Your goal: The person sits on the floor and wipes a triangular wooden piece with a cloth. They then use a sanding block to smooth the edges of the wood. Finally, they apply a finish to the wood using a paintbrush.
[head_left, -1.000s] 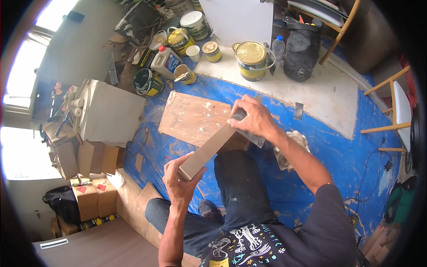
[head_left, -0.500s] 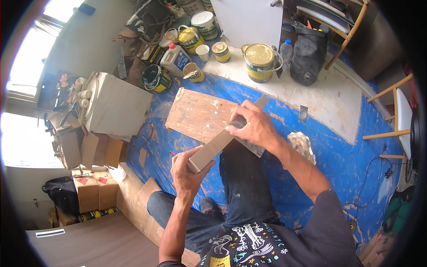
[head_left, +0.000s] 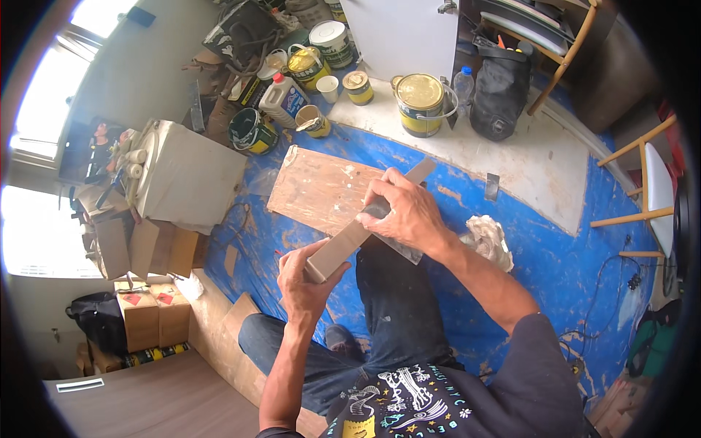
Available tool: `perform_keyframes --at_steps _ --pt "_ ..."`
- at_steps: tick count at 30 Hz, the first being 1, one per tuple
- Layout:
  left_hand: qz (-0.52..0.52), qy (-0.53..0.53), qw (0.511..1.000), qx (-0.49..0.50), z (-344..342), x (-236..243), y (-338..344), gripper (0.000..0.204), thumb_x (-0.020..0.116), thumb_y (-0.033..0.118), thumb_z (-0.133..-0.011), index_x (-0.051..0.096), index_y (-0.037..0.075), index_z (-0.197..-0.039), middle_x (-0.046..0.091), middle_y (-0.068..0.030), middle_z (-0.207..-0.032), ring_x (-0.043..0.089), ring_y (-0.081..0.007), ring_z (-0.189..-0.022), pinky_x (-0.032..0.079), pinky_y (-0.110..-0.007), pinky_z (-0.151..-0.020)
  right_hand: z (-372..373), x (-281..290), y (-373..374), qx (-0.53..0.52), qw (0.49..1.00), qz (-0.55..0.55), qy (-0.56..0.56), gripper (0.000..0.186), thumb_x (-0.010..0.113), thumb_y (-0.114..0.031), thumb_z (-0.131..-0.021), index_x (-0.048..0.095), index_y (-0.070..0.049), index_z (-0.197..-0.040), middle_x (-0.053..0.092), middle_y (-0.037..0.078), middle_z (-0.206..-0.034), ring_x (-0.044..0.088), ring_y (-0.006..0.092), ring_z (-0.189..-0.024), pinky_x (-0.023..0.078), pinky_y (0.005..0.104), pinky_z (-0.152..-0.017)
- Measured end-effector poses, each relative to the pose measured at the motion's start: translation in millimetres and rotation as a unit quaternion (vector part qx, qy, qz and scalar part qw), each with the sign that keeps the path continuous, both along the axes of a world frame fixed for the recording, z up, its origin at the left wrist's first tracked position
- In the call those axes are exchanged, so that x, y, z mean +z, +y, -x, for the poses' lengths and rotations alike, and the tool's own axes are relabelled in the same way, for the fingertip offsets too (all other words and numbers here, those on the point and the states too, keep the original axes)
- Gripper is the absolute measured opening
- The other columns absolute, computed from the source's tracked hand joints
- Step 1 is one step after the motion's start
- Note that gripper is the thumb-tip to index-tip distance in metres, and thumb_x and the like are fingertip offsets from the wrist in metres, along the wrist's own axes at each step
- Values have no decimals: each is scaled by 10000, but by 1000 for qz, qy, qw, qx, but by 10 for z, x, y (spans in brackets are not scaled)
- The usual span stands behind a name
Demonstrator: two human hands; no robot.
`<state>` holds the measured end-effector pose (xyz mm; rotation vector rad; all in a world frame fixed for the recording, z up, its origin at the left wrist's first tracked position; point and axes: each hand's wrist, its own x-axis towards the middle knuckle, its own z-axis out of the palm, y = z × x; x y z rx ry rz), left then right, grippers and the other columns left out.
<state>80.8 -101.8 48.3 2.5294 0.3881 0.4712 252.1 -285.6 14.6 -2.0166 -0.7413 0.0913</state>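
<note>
My left hand [head_left: 303, 285] is closed round the lower end of a long, narrow beige board [head_left: 343, 241], held diagonally above my lap. My right hand [head_left: 409, 215] is closed on a small dark grey block [head_left: 376, 208] resting on the board's top face, short of its far end. Beneath my right hand a flat greyish piece [head_left: 407, 255] shows partly; I cannot make out what it is. A paint-flecked wooden panel [head_left: 314, 182] lies just beyond on the blue sheet. A crumpled whitish cloth or paper [head_left: 489, 241] lies right of my right forearm.
Paint cans [head_left: 418, 102], a jug [head_left: 277, 102] and a black bag [head_left: 498, 98] stand at the back. A white box [head_left: 190, 175] piled with tools is at left, above cartons [head_left: 142, 321]. Wooden-framed chairs [head_left: 631, 215] and cables [head_left: 599, 285] are at right, on blue sheeting [head_left: 555, 277].
My right hand and the dark block have shifted left and slightly downward along the board, toward my left hand. More of the board's far end shows beyond the fingers. My left hand still holds the near end.
</note>
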Motion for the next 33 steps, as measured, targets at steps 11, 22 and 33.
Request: perform_keyframes --at_steps 11,22,33 --pt "-6 -12 1000 -10 9 -11 3 567 1019 182 -681 777 109 -1188 794 -64 -1095 712 -273 -1062 574 -421 -967 -164 -224 -152 -39 997 44 43 308 863 -330 -840 696 -135 -1011 629 75 -1025 685 328 -959 561 458 -839" --pt "1 -10 1000 -11 2 -6 15 559 1019 181 -682 777 105 -1180 794 -71 -1088 711 -280 -1056 577 -421 -950 2 -60 5 -28 999 30 -5 312 855 -355 -831 708 -156 -1021 660 94 -1049 711 348 -954 556 510 -840" --pt "-1 -17 1000 -7 16 -44 14 570 1025 201 -676 777 117 -1181 801 -71 -1083 711 -277 -1055 581 -422 -946 46 19 53 -16 1000 22 7 308 853 -356 -826 704 -151 -1002 669 74 -1107 716 327 -1014 556 502 -868"
